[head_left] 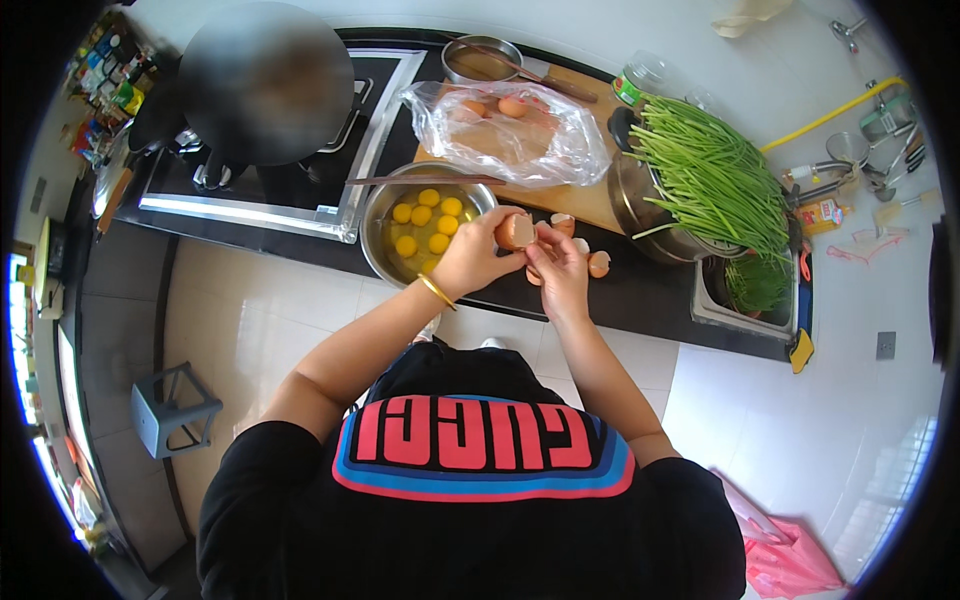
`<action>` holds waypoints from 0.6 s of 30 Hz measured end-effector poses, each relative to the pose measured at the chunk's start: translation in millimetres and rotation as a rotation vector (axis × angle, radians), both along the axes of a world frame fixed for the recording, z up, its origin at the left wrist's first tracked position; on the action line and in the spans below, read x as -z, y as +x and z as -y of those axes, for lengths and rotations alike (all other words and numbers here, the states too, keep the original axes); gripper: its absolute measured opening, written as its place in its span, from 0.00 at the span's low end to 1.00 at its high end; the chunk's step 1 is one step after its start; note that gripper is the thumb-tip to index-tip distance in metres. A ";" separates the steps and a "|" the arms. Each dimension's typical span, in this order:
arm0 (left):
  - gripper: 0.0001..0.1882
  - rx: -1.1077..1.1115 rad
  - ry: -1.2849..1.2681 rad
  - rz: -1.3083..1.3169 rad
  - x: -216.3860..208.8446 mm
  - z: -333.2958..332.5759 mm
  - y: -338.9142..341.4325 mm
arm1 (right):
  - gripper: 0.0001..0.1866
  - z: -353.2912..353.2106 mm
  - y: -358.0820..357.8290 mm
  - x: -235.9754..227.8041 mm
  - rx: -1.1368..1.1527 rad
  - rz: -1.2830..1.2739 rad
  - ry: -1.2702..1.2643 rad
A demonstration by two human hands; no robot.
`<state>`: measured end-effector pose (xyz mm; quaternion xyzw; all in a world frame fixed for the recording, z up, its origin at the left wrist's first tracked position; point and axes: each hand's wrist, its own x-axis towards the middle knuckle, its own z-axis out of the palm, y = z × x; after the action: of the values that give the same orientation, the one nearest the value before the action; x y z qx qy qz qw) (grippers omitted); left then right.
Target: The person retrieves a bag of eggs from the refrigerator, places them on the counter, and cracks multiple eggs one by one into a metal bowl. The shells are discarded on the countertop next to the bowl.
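My left hand (474, 262), with a yellow bangle at the wrist, grips a broken brown eggshell (515, 232) just right of a metal bowl (372, 232). Several yolks (421, 215) lie in clear egg white inside that bowl, and brown chopsticks (400, 181) rest across its far rim. My right hand (562, 278) meets the left, its fingers pinched at the shell's lower edge; exactly what lies between them is partly hidden. More broken shells (598, 264) lie on the dark counter beside my right hand. Brown eggs (512, 106) sit in a clear plastic bag (570, 150) beyond the bowl.
A wok (265, 85) stands on the stove (230, 190) at left. Behind the bag are a wooden board (592, 198) and small pan (482, 60). Long green stalks (700, 170) lie over a pot (632, 190), near the sink (745, 315). A stool (175, 405) stands lower left.
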<state>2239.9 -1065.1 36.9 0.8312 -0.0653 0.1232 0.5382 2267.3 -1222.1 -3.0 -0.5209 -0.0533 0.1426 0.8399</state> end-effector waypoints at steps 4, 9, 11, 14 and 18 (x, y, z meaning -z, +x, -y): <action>0.28 -0.035 -0.074 -0.060 28.3 43.0 5.2 | 0.19 41.0 2.2 15.7 0.050 0.023 -0.095; 0.26 -0.142 0.064 0.196 71.8 71.9 -2.6 | 0.27 89.5 11.7 39.1 0.157 0.305 -0.472; 0.28 -0.184 0.138 0.211 80.1 76.7 -9.4 | 0.42 115.6 16.8 48.4 0.194 0.473 -0.950; 0.30 -0.246 0.150 0.137 102.3 80.9 -16.4 | 0.55 129.9 24.3 58.6 0.107 0.645 -1.171; 0.31 -0.341 0.181 0.114 126.9 86.6 -14.9 | 0.61 121.4 38.4 61.4 -0.041 0.735 -1.278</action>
<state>2225.0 -1151.6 -89.9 0.8668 0.0351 0.2531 0.4282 2305.7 -1343.4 -64.4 -0.9218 -0.2474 -0.0220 0.2975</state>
